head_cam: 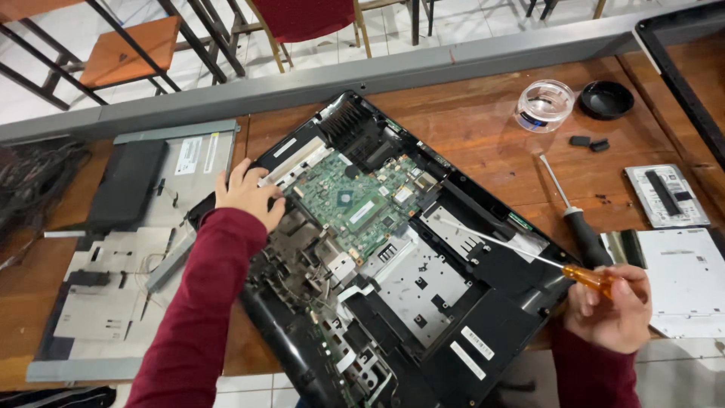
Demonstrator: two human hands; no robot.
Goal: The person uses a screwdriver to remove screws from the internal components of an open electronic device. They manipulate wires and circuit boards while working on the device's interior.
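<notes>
On a brown wooden table (483, 143), the opened black computer chassis (393, 287) lies mid-frame. Your left hand (245, 193) presses its upper-left edge, fingers spread flat; keep it braced. Your right hand (613, 306), lower right, grips the orange-handled screwdriver (529, 255); hold the shaft upright on the screw. White rectangular stickers (472, 351) sit at the chassis's lower edge.

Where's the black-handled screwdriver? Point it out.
In the head view, the black-handled screwdriver lies on the wooden table at right, just past the opened computer chassis, above the right hand.
</notes>
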